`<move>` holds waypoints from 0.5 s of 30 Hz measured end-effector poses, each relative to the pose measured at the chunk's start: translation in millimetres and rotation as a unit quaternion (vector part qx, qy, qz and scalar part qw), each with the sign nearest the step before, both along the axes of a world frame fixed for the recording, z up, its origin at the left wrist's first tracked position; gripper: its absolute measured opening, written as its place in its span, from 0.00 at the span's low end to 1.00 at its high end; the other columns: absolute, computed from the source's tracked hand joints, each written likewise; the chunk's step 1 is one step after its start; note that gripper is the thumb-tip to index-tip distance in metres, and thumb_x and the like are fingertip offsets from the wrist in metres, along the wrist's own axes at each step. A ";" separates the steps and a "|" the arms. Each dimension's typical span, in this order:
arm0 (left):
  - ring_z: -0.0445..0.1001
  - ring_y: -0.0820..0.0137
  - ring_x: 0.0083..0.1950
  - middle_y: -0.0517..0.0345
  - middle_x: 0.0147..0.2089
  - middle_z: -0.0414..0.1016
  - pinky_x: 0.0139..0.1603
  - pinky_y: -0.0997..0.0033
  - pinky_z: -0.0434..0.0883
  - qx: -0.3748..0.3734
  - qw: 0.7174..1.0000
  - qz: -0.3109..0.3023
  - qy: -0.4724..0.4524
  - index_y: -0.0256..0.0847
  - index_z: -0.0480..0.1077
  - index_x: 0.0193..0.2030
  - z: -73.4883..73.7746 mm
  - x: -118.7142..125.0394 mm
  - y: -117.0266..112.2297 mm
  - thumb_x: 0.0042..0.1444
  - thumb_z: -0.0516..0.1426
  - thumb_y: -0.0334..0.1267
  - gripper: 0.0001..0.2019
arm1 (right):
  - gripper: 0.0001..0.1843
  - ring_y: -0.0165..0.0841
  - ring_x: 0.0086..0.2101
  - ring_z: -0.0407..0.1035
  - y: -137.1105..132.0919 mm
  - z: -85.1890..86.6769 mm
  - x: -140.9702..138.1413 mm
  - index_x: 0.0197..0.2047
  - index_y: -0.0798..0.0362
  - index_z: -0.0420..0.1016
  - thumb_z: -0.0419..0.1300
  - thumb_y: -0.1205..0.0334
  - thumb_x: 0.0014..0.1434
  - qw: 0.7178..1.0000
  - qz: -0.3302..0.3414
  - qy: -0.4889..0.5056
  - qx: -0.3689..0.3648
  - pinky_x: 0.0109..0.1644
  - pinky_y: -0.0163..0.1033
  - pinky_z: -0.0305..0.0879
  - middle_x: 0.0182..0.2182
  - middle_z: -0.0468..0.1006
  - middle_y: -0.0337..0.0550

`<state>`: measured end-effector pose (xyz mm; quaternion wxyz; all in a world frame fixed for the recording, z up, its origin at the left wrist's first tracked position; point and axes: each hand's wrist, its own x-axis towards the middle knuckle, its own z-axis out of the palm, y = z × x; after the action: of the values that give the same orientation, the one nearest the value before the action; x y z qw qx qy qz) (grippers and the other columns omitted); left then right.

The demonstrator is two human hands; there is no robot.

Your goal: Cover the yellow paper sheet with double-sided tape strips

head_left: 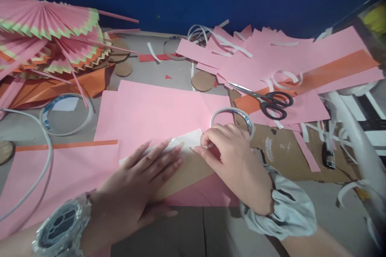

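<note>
My left hand [141,180] lies flat with fingers stretched out, pressing on a brown cardboard piece [187,172] and a white tape strip [183,138] along its upper edge. My right hand [232,156] is curled, its fingertips pinching the right end of that white strip. A tape roll [224,113] stands just behind my right hand, touching it. Under the cardboard lies a large pink paper sheet [157,108]. A watch is on my left wrist, a grey scrunchie on my right.
Black-handled scissors [268,100] lie on pink and orange paper strips [271,60] at the right. Folded pink paper fans [51,40] pile up at the far left. A second tape ring [66,114], cardboard discs [202,80] and white backing curls are scattered about. A blue wall stands behind.
</note>
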<state>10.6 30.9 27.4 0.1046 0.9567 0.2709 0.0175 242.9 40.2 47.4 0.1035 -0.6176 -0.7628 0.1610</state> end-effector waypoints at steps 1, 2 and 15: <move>0.43 0.57 0.69 0.55 0.70 0.43 0.67 0.55 0.37 0.000 1.000 0.000 -0.001 0.40 0.46 0.68 -0.6 -0.4 0.1 0.58 0.46 0.59 0.37 | 0.11 0.33 0.33 0.59 0.0 0.1 0.3 0.28 0.51 0.62 0.56 0.57 0.59 1.000 0.001 0.001 -0.004 0.39 0.40 0.49 0.28 0.68 0.36; 0.42 0.57 0.69 0.54 0.71 0.41 0.67 0.55 0.37 -0.001 1.000 -0.001 -0.001 0.40 0.46 0.68 -1.1 -0.7 0.3 0.58 0.46 0.60 0.37 | 0.11 0.33 0.33 0.59 -0.1 0.3 0.6 0.29 0.51 0.62 0.56 0.56 0.59 1.000 0.001 0.002 -0.008 0.39 0.40 0.49 0.27 0.68 0.35; 0.42 0.57 0.69 0.51 0.70 0.42 0.67 0.56 0.35 -0.010 1.000 -0.004 -0.008 0.39 0.49 0.67 0.3 -0.4 2.9 0.58 0.47 0.58 0.35 | 0.11 0.33 0.31 0.58 0.9 -0.2 -0.1 0.28 0.51 0.62 0.57 0.57 0.59 1.000 0.002 0.006 -0.010 0.37 0.40 0.49 0.26 0.69 0.36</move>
<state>10.3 33.8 27.6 0.1169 0.9564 0.2668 0.0223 242.8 41.0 47.1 0.1017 -0.6160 -0.7620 0.1722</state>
